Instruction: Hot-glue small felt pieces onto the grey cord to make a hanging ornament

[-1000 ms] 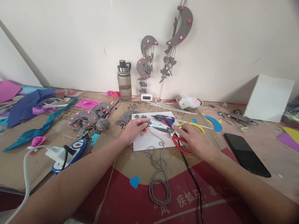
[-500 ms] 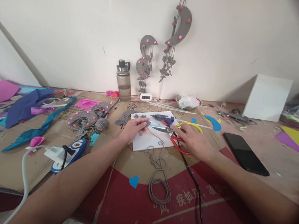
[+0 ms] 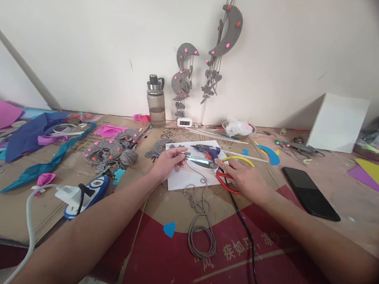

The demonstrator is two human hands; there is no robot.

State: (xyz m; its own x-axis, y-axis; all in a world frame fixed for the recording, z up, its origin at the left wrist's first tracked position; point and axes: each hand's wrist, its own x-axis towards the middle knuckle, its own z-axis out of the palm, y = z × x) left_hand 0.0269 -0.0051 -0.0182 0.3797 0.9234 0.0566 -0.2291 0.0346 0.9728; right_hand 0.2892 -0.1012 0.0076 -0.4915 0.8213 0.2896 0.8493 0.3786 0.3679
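Observation:
My left hand (image 3: 169, 163) pinches the grey cord (image 3: 192, 164) between thumb and fingers over a white sheet (image 3: 186, 180). From there the cord trails down across the sheet to a loose coil (image 3: 202, 242) on the cardboard. My right hand (image 3: 239, 175) grips scissors (image 3: 204, 163) with one yellow and one red handle. Their blades point left, with the tips close to my left fingertips; whether they touch the cord I cannot tell. Just behind the blades lies a dark blue glue gun (image 3: 212, 152), its nozzle toward the left.
A black cable (image 3: 246, 232) runs forward past my right wrist. At right lies a phone (image 3: 311, 193); at left are a power strip (image 3: 99, 192) and grey felt moons (image 3: 106, 151). A water bottle (image 3: 156, 103) and small clock (image 3: 184, 122) stand by the wall.
The scissors have moved slightly left, bringing the blade tips nearer my left fingertips. My left hand keeps its pinch on the cord. The view has shifted a little.

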